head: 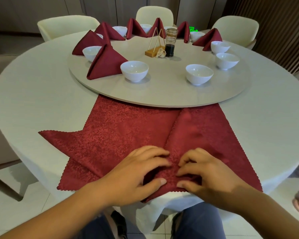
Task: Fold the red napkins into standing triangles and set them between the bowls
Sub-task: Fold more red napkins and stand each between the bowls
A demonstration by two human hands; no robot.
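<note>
Head view: left hand (141, 171) and right hand (203, 175) pinch the red napkin (128, 131) at its near point, mid-fold. Next, probably, its left corner folds to centre.

Indoor light, soft and from overhead, somewhat dim, warm cast. Faint shadows pool under the bowls (134, 71). Dull sheen on the turntable (162, 94). Weave of the napkin (128, 131) sharp at centre; frame corners soften. Wide lens bows the table (33, 100) rim.
</note>
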